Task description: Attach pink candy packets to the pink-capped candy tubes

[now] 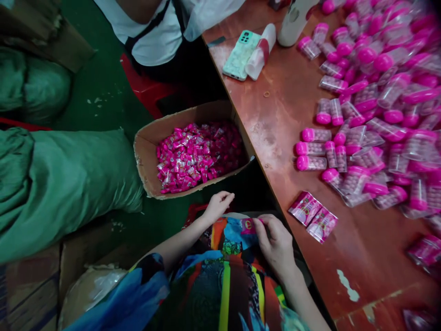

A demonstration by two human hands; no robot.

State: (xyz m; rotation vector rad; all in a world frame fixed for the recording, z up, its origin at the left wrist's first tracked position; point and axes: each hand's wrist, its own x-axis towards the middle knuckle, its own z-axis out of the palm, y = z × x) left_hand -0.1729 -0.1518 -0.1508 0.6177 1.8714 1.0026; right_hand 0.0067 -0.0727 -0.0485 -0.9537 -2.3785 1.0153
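right hand point(275, 243): in the lap, fingers pinched narrow on a small pink packet point(248, 226); packet sits at the fingertips, over the multicoloured garment point(223, 276)
left hand point(217, 205): loosely curled, at 10 o'clock from the right hand; can't tell if it holds anything; hovers just below the box edge
cardboard box point(148, 142): 12 o'clock from the left hand, on the floor against the table edge, full of pink wrapped candies point(196, 154)
table point(292, 119): reddish top, 2 o'clock from the right hand
loose packets point(313, 217): two pink ones flat on the table, 2 o'clock, near the right hand
tubes point(372, 101): heap of clear tubes with pink caps, far right of table
phone point(240, 54): table's far end, 12 o'clock, white roll point(262, 50) touching it
other person point(155, 27): white top, seated at 11 o'clock
green sacks point(58, 184): 9 o'clock, on the floor
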